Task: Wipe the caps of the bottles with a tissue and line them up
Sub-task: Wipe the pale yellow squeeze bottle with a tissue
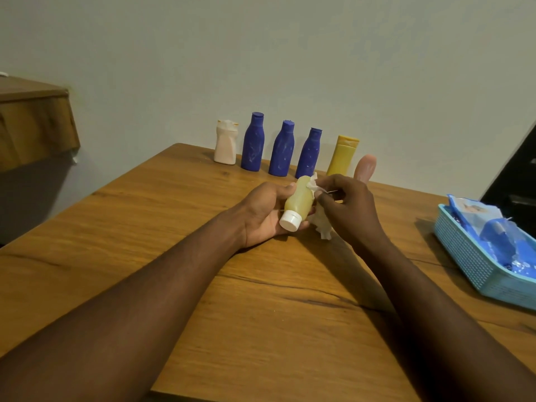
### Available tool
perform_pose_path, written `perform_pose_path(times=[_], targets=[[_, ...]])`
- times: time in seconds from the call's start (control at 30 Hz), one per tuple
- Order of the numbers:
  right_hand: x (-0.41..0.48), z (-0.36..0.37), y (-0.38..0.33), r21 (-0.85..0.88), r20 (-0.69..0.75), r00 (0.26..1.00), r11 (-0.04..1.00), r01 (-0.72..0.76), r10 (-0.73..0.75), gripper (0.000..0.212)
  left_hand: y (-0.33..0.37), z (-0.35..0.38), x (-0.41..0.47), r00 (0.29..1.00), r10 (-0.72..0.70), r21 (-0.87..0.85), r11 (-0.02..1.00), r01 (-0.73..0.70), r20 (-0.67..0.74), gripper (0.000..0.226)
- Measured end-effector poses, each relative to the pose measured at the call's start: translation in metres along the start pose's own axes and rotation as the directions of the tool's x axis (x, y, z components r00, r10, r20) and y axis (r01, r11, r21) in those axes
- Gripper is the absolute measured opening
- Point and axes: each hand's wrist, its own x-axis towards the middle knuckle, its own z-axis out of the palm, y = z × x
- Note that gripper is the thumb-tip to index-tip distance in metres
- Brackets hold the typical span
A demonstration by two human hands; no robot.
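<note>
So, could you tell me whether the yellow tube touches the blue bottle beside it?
Apart. The head view shows a strip of wall between the yellow tube and the nearest blue bottle.

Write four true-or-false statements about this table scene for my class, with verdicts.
1. The left hand holds a small yellow bottle with a white cap. True.
2. The right hand is empty. False: it pinches a tissue.
3. Three blue bottles stand in the row by the wall. True.
4. The basket sits on the left side of the table. False: it sits at the right edge.
</note>
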Motion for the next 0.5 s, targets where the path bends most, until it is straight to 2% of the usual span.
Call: perform_pose_path(times=[0.1,0.2,0.33,0.4,0.5], targets=[[-0.002,0.004,-0.001,-0.021,0.044,0.999,0.999,0.028,-0.027,0.017,0.001,-0.001,0.002,0.997,0.035,-0.041,0.998,-0.038,-0.064,0.041],[-0.006,0.006,-0.007,-0.012,0.165,0.982,0.996,0.093,-0.090,0.015,0.004,-0.004,0.004,0.992,0.065,-0.078,0.994,-0.073,-0.107,0.036],[-0.009,0.007,-0.014,0.003,0.311,0.932,0.981,0.195,-0.186,0.016,0.006,-0.007,0.006,0.988,0.057,-0.083,0.994,-0.070,-0.146,0.040],[-0.009,0.007,-0.013,0.003,0.324,0.927,0.980,0.197,-0.187,0.017,0.006,-0.007,0.006,0.985,0.059,-0.076,0.995,-0.072,-0.159,0.041],[-0.007,0.005,-0.009,-0.010,0.235,0.959,0.986,0.168,-0.161,0.017,0.004,-0.005,0.005,0.986,0.059,-0.076,0.995,-0.071,-0.153,0.038]])
